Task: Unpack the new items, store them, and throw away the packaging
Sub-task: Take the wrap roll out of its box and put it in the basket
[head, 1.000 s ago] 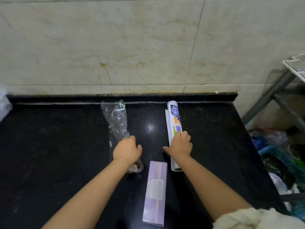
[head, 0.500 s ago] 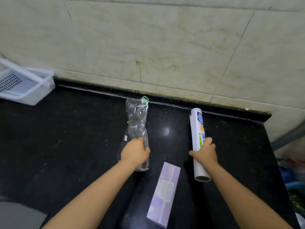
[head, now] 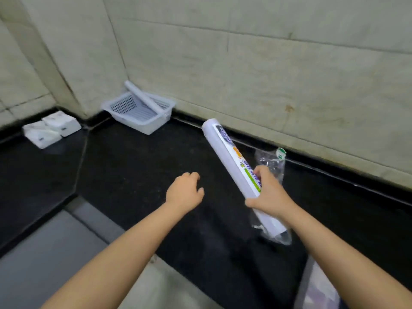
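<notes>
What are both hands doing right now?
Left hand: open, fingers loosely curled, holding nothing.
Right hand: grips the white roll.

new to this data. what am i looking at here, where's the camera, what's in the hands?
No robot here: a person works with bare hands, and the single camera sits on their head, looking forward and down. The right hand grips a white printed roll, lifted above the black counter. The left hand hovers loosely curled, holding nothing. An empty clear plastic wrapper lies on the counter behind the roll. In the corner sits a white basket with another roll leaning in it; white packs lie further left. A purple box peeks in bottom right.
</notes>
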The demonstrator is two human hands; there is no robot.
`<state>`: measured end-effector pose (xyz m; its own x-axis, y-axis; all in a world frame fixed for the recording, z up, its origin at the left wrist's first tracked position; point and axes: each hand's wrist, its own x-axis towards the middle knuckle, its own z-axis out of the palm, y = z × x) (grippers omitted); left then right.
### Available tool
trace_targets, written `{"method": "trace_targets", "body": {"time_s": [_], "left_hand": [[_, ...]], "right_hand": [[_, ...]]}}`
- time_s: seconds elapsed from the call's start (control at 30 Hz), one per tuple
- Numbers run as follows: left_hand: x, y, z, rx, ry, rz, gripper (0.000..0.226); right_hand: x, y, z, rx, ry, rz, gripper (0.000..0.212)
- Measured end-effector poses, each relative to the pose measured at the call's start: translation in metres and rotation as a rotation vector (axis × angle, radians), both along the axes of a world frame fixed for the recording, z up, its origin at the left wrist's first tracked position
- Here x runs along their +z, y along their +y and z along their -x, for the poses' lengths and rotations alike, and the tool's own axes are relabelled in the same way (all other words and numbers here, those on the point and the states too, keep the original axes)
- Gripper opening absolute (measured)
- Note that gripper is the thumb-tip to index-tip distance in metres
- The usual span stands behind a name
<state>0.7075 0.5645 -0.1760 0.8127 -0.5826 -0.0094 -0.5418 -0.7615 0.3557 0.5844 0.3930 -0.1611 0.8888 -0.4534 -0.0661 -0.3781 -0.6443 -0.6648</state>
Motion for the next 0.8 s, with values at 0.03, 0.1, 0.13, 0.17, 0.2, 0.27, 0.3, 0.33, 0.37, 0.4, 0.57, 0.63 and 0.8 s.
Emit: {"method": "trace_targets", "body": {"time_s": [0.03,0.1,0.13,0.17,0.2,0.27,0.3,0.33,0.37,0.4,0.57,0.63,0.8], "left_hand": [[0.003,0.023,-0.017,0.026,-0.004,0.036,0.039],[0.008,0.069,-0.052,0.090,0.009,0.120,0.040],[0.009,0.092,-0.067,0.122,0.024,0.157,0.040],[0.009,0.115,-0.081,0.151,0.042,0.182,0.040],[0.008,0.137,-0.093,0.176,0.058,0.194,0.041],[0.006,0.178,-0.115,0.214,0.079,0.198,0.044],[0.006,0.194,-0.127,0.230,0.089,0.202,0.047],[0.005,0.208,-0.138,0.242,0.100,0.213,0.050],[0.005,0.219,-0.151,0.253,0.120,0.234,0.053],[0.005,0.227,-0.164,0.273,0.153,0.275,0.056],[-0.002,0.239,-0.217,0.613,0.747,0.742,0.066],[-0.015,0.238,-0.233,0.649,0.897,0.780,0.061],[-0.038,0.226,-0.283,0.641,0.952,0.715,0.037]], "right_hand": [[0.003,0.021,-0.018,0.045,0.007,0.007,0.059],[0.005,0.063,-0.053,0.109,0.008,-0.008,0.057],[0.005,0.083,-0.069,0.130,0.011,-0.022,0.057],[0.003,0.101,-0.084,0.148,0.015,-0.034,0.057],[0.001,0.119,-0.098,0.164,0.017,-0.042,0.057],[-0.003,0.148,-0.121,0.196,0.030,-0.041,0.057],[-0.003,0.161,-0.132,0.217,0.044,-0.034,0.058],[-0.004,0.171,-0.142,0.241,0.064,-0.019,0.059],[-0.005,0.180,-0.152,0.267,0.087,0.005,0.060],[-0.008,0.186,-0.161,0.298,0.110,0.032,0.061],[-0.026,0.198,-0.200,0.427,0.218,0.168,0.065],[-0.037,0.196,-0.213,0.473,0.253,0.232,0.069],[-0.055,0.179,-0.251,0.581,0.246,0.298,0.067]]}}
